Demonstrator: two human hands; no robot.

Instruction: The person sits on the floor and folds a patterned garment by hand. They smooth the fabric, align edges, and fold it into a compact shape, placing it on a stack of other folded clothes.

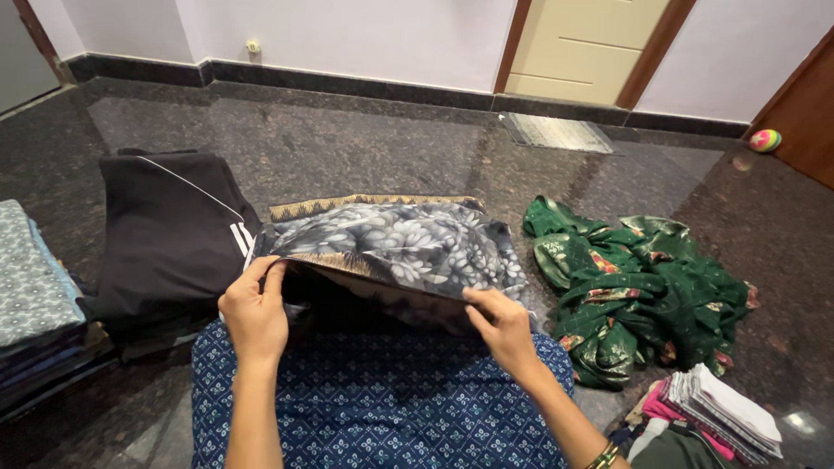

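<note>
Head view — left hand (254, 314) and right hand (502, 328), fingers pinched shut, each grip the grey floral cloth (408, 243) edge above the dark floor (365, 143).

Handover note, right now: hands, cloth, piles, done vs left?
Left hand: pinching the near left edge of the grey flowered cloth.
Right hand: gripping its near right edge.
The cloth lies part-folded on the floor, in front of the lap.
Done: folded black garment and a folded stack at left; another small stack at right.
Left: this cloth's fold looks unfinished; the green cloth is still crumpled at right.
</note>
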